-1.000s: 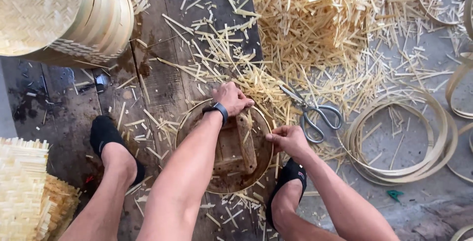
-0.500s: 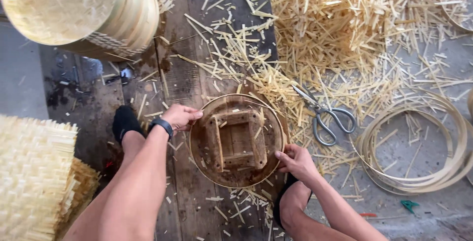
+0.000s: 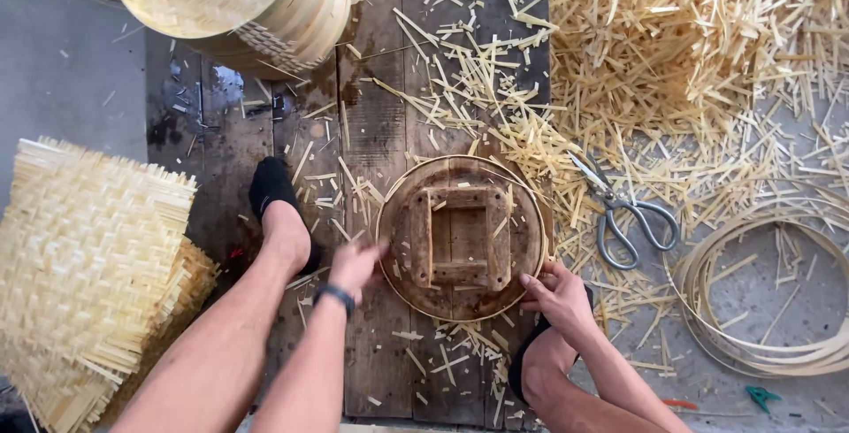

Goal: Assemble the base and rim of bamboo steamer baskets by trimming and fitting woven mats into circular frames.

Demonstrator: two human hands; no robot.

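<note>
Grip status: left hand (image 3: 354, 265) lies at the left rim of the round wooden form (image 3: 460, 237), fingers motion-blurred and spread toward the rim; whether they close on anything cannot be told. A dark wristband (image 3: 334, 296) sits just behind that hand. Right hand (image 3: 559, 296) rests at the form's lower right rim, fingers loosely curled with the tips touching the edge, clamped on nothing.

The form lies flat between the two hands on a dark plank platform (image 3: 371, 132). It is a disc ringed by a thin pale bamboo band, with a square frame of four wooden blocks fixed at its centre.

Left of the left hand, a foot in a black sock (image 3: 276, 199) stands on the planks. Directly below the right hand, a second black-socked foot (image 3: 531, 367) shows in part under the forearm.

Right of the right hand, scissors (image 3: 623, 216) with grey handles lie among loose bamboo offcuts (image 3: 690, 61), which pile thickly beyond the form. Further right, coiled bamboo strips (image 3: 769, 300) lie on the grey floor.

Beyond the left hand, a stack of round woven bamboo trays (image 3: 248, 4) stands at the platform's far end. Well left of it, a pile of square woven bamboo mats (image 3: 84, 265) rests at the platform's edge
</note>
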